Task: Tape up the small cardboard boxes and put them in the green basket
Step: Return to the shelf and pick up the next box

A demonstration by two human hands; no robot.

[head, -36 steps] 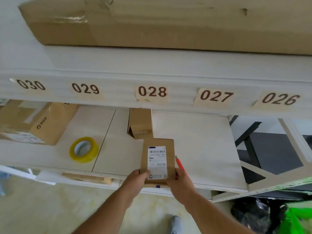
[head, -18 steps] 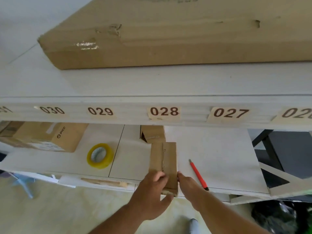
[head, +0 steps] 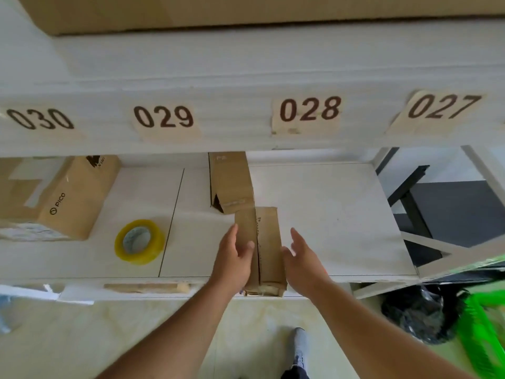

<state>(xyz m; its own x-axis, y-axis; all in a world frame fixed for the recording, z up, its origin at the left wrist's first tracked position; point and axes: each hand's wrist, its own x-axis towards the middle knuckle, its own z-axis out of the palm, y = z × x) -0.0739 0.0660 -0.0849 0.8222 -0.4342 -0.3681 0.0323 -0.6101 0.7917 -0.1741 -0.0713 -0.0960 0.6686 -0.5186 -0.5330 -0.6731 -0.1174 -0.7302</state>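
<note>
Since the earlier frame, both hands have been loosened from the small cardboard box (head: 266,242), and the red pen once seen beside the box is no longer in view. That box is laid seam-up on the white shelf board (head: 336,214), its near end jutting slightly over the front edge. The left hand (head: 232,258) is rested against the box's left side, fingers straight and thumb laid on the top face; nothing is grasped by it. The right hand (head: 300,258) is held released just beside the box's right side, fingers spread; whether it touches the cardboard cannot be told.

Just behind the box, a second small box (head: 231,181) is stood with an end flap open, its far end hidden under the upper shelf edge. A roll of yellowish tape (head: 139,242) is laid flat to the left, past a seam in the board. Further left, a larger carton (head: 62,198) printed "PICO" is cut off by the frame edge.

Above, paper labels (head: 307,112) numbered 030, 029, 028 and 027 are stuck to the upper shelf's front edge, and a long carton (head: 246,12) is partly seen on top. Below, a pale tiled floor (head: 82,337) is shown, with a shoe tip at the bottom. At lower right, the green basket (head: 483,324) is blurred and cut off, beside a dark plastic bag (head: 418,315).
</note>
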